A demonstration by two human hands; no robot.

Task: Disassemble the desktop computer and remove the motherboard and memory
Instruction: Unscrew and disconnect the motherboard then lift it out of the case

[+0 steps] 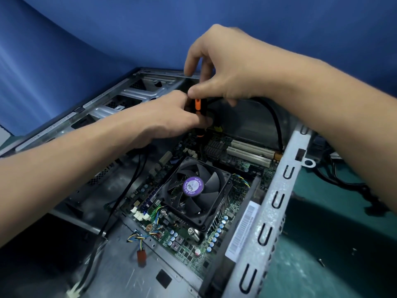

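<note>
Head view looks down on the motherboard [187, 247], which lies flat inside the open computer case [277, 190], so it is not out yet. What looks like a memory stick [153, 197] sits in its slot just left of the cooler fan [193, 188]. At the board's far edge an orange-and-black screwdriver [197, 104] stands nearly upright, probably on a mounting screw, though its tip is hidden. The left hand [171, 117] wraps the lower handle, likely to keep the tool steady and pressed down. The right hand [223, 69] pinches the handle's top between thumb and fingers, a grip suited to twirling it. A black cable [277, 121] arcs just right of both hands. The case rests on a green surface [322, 233].
</note>
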